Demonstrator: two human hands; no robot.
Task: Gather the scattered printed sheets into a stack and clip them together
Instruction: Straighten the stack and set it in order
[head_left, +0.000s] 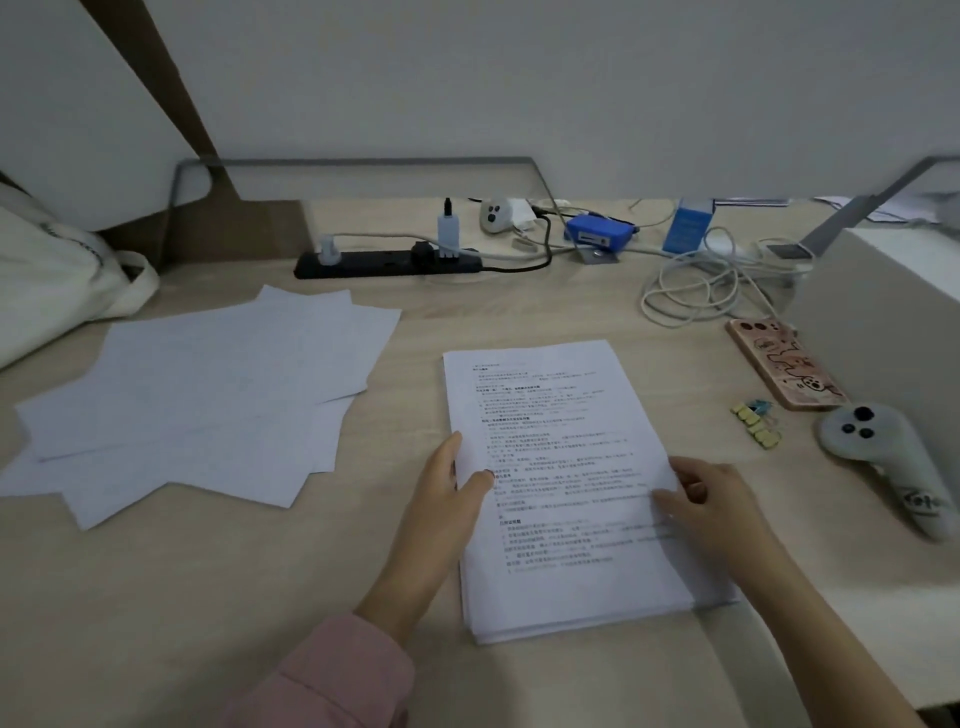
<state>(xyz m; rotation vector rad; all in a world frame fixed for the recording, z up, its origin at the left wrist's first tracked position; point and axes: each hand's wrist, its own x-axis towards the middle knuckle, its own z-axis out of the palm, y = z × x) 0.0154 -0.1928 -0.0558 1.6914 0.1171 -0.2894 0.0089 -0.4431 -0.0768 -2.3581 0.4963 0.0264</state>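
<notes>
A stack of printed sheets (550, 415) lies in the middle of the desk, text side up, its edges roughly even. My left hand (449, 499) grips the stack's left edge, thumb on top of the page. At the right edge my right hand (711, 499) pinches the sheets, fingers over the top. Several more white sheets (208, 395) lie fanned out and overlapping on the left side of the desk. A small cluster of yellow and blue binder clips (756, 422) sits to the right of the stack, untouched.
A phone in a patterned case (784, 364) and a white handheld controller (883, 457) lie at the right. A black power strip (387, 262), blue boxes and coiled white cables (711, 283) run along the back. A cloth bag (57, 270) sits far left.
</notes>
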